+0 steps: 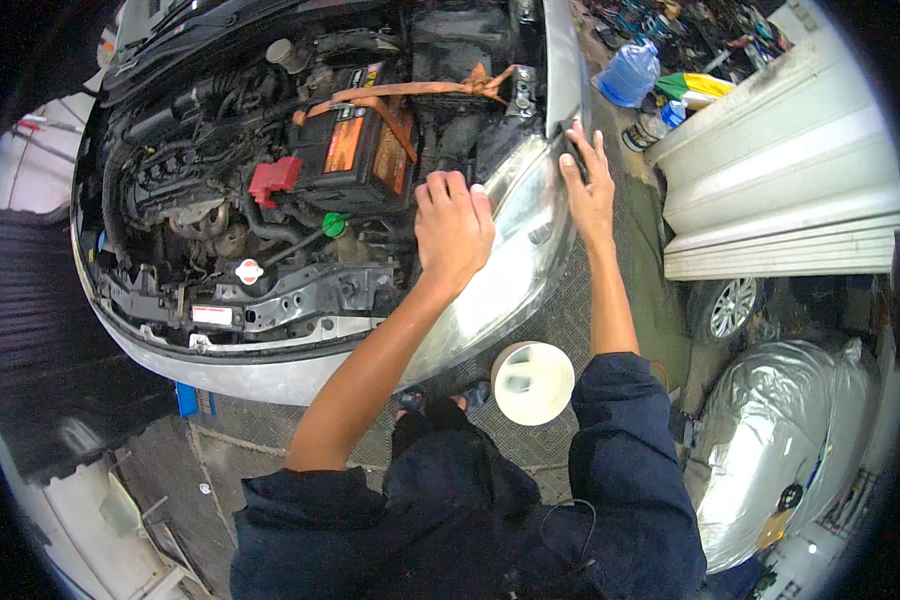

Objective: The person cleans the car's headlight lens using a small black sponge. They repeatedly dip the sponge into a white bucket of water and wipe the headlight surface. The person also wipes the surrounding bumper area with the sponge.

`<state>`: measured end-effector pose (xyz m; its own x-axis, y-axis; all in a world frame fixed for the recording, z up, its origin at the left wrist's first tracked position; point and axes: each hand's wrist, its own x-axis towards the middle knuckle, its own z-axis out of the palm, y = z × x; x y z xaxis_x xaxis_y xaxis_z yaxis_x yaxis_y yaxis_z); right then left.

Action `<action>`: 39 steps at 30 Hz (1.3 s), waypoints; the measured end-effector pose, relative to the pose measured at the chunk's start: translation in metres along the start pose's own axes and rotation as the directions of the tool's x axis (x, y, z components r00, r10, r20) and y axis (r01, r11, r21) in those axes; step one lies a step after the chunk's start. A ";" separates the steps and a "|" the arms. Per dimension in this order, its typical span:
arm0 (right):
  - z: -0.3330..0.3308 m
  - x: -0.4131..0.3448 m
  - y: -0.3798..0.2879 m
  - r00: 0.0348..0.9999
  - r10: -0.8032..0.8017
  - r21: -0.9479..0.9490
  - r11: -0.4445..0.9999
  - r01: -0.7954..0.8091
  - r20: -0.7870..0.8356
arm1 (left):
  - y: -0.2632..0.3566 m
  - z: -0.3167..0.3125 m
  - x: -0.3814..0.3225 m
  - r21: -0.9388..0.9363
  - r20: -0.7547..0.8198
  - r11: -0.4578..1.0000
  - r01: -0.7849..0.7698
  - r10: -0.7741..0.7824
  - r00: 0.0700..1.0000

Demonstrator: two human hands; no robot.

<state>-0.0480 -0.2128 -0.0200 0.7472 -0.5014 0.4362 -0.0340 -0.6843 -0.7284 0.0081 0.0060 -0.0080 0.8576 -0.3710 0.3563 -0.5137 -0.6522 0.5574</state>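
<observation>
A car's headlight sits at the front corner of a silver car with its engine bay uncovered. Over the headlight's inner edge is my left hand, fingers bent, its fingertips near the bay's rim; whether it grips anything cannot be told. My right hand lies at the headlight's outer rear corner, by the silver fender, fingers spread around a dark part there. Left of my hands a car battery is tied with an orange strap. A green cap shows beside my left hand.
A white bucket stands on the floor mat below the headlight. A ribbed white panel, a blue plastic water bottle and a wheel are at the right. Silver sheeting covers something bulky at lower right.
</observation>
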 end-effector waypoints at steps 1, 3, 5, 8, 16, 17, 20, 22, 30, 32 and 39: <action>0.003 -0.006 -0.003 0.999 -0.026 0.013 1.000 0.025 0.031 | 0.000 0.002 -0.001 -0.016 0.001 1.000 -0.006 0.006 1.000; 0.014 -0.041 -0.015 0.992 -0.079 0.045 0.996 0.075 0.098 | -0.004 0.000 -0.003 -0.021 -0.007 1.000 0.015 -0.015 1.000; 0.017 -0.076 -0.020 0.976 -0.128 -0.091 0.985 0.145 0.176 | -0.003 -0.003 -0.004 -0.021 -0.002 0.999 0.027 -0.027 1.000; 0.018 -0.032 -0.006 0.997 -0.010 -0.126 0.992 0.020 0.083 | 0.001 0.001 -0.002 0.006 -0.026 1.000 -0.019 0.019 0.999; 0.030 -0.097 -0.057 0.980 -0.032 -0.320 0.943 0.095 0.197 | -0.004 -0.001 -0.005 -0.103 -0.047 0.994 0.022 -0.027 0.999; 0.023 -0.084 -0.053 0.976 -0.045 -0.343 0.932 0.117 0.213 | -0.006 -0.001 -0.004 -0.135 -0.093 0.991 0.009 -0.022 0.995; 0.013 -0.055 -0.056 0.981 -0.069 -0.389 0.911 0.135 0.179 | -0.006 0.000 -0.008 -0.212 -0.218 0.977 -0.025 -0.022 0.976; 0.021 -0.070 -0.057 0.988 -0.066 -0.327 0.939 0.110 0.142 | -0.010 0.002 -0.008 -0.228 -0.296 0.973 -0.024 -0.046 0.954; -0.020 -0.013 -0.061 0.976 -0.213 -0.196 0.960 0.202 -0.039 | -0.010 0.003 -0.008 -0.215 -0.288 0.976 0.017 -0.080 0.954; -0.041 -0.005 -0.081 0.993 0.120 0.133 0.984 -0.121 0.014 | -0.010 0.003 -0.006 -0.230 -0.280 0.973 0.028 -0.093 0.955; -0.048 -0.005 -0.066 0.743 -0.419 -0.253 0.755 0.604 0.523 | -0.008 0.002 -0.005 -0.210 -0.266 0.977 0.023 -0.080 0.961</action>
<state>-0.0815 -0.1910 0.0513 0.9160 0.1909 0.3528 0.2576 -0.9541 -0.1528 0.0080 0.0120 -0.0163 0.8580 -0.1289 0.4973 -0.4879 -0.5072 0.7104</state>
